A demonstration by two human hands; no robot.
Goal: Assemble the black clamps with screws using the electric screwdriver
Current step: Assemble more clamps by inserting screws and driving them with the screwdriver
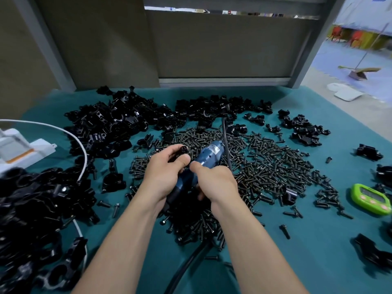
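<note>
The middle and tip of the screwdriver [209, 154] are hidden under the left hand [163, 172] and right hand [214, 179]. Fingers cover most of the clamp [184, 149]. The near clamp pile [31, 209] is blurred and cut off.

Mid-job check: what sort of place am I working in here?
Most likely a factory assembly bench: heaps of black clamps and a spread of loose screws cover the teal table, the right hand grips a blue electric screwdriver, and an open floor shows beyond on the right.
</note>
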